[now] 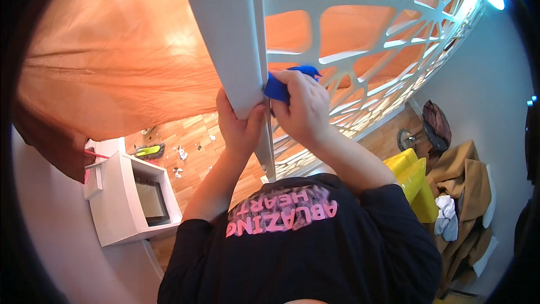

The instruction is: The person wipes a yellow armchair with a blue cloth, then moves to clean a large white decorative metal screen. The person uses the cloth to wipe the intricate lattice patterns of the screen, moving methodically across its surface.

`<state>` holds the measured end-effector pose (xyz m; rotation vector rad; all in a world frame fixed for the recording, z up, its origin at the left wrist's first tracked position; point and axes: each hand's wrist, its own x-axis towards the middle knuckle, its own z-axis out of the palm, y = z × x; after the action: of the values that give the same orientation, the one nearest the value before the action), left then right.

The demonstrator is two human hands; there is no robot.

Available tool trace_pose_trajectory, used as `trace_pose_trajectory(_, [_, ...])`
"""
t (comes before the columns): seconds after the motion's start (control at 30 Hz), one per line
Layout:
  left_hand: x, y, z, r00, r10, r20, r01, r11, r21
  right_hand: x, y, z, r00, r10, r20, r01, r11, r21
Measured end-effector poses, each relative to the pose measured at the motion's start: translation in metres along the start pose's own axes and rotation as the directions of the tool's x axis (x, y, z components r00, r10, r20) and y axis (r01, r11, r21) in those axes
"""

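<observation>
A white post (230,29) runs down the middle of the view, joined on its right to a white lattice screen (314,33) with rounded cut-outs. My left hand (240,128) grips the near end of the post, with the thumb on its right side and the fingers on its left. In my right hand (306,105) is a bunched blue cloth (277,88), pressed against the post's right edge where it meets the lattice. Part of the cloth is hidden under my fingers.
Sheer orange fabric (126,67) hangs behind the post. Lower left are a white cabinet (114,202), a green-headed brush (149,150) and paper scraps (182,153) on the wood floor. Yellow bags (415,185) and crumpled brown material (460,177) lie at right, near a stool (436,126).
</observation>
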<state>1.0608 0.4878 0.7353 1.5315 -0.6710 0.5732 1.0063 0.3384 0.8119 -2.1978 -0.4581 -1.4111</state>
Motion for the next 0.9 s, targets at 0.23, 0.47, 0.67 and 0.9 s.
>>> trace_pose_trajectory(0.23, [-0.002, -0.003, -0.001, 0.999, 0.019, -0.041, -0.022, 0.996, -0.086, 0.003, 0.030, -0.026, 0.969, -0.214, 0.122, 0.228, 0.967, -0.114])
trace_pose_trajectory(0.47, [-0.014, -0.011, -0.007, 0.997, 0.039, -0.062, -0.043, 0.996, -0.072, -0.012, 0.072, -0.046, 0.933, -0.122, -0.338, 0.168, 0.979, 0.112])
trace_pose_trajectory(0.67, [-0.017, -0.008, -0.005, 0.994, 0.049, -0.099, -0.061, 0.991, -0.115, 0.007, 0.036, -0.022, 0.948, -0.318, 0.021, 0.318, 0.944, -0.083])
trace_pose_trajectory(0.9, [-0.022, -0.006, -0.009, 0.990, 0.036, -0.133, -0.056, 0.987, -0.149, 0.022, 0.069, -0.032, 0.875, -0.484, 0.015, 0.480, 0.862, -0.159])
